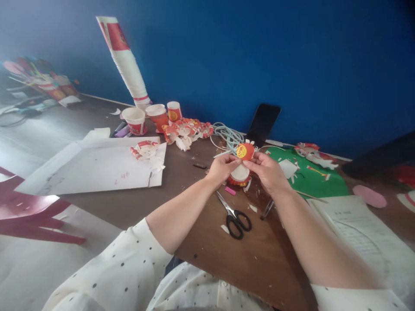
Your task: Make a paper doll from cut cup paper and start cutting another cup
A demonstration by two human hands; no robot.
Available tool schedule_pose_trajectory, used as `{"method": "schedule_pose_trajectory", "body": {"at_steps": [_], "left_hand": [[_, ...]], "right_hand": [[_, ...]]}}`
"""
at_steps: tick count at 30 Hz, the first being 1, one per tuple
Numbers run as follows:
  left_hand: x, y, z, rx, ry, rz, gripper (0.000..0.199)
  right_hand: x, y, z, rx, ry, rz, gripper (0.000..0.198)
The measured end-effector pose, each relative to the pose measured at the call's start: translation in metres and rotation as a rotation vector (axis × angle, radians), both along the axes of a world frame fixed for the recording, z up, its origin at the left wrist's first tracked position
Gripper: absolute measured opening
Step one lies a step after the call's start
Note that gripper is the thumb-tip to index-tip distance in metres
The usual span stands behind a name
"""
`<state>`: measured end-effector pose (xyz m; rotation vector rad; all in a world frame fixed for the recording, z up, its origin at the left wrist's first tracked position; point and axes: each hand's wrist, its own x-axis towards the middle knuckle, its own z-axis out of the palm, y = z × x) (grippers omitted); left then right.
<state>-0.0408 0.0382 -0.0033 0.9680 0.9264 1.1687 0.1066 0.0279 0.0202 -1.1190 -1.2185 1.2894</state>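
The left grip and the right grip both pinch the red paper piece by its low edge. It pokes up past the thumbs. Scissors lie nearby on the worktop.

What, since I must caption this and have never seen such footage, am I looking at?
No machine here: just a person's bare hands, seen by a camera on that person's head, looking forward and down.

The left hand and right hand hold a red paper piece with a yellow emblem. I can't tell whether the white round shape below is joined to it.

On the brown table, black-handled scissors lie nearer the wearer. Left and farther back are paper cups and a leaning cup stack; right, a green sheet.
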Motion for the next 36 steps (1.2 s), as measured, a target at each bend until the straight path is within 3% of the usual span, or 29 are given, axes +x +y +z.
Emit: {"method": "schedule_pose_trajectory", "body": {"at_steps": [6,13,36], "left_hand": [[-0.0006,0.0023,-0.0022,0.006,0.044,0.026,0.028],[-0.0004,0.002,-0.0026,0.002,0.02,0.017,0.037],[0.0003,-0.0064,0.0036,0.027,0.06,-0.02,0.036]], "right_hand": [[0.0001,-0.0006,0.0011,-0.06,0.01,-0.052,0.03],[0.0024,0.0014,-0.0025,-0.006,0.014,0.011,0.042],[0.0037,-0.0023,-0.0041,0.051,-0.021,-0.015,0.042]]}}
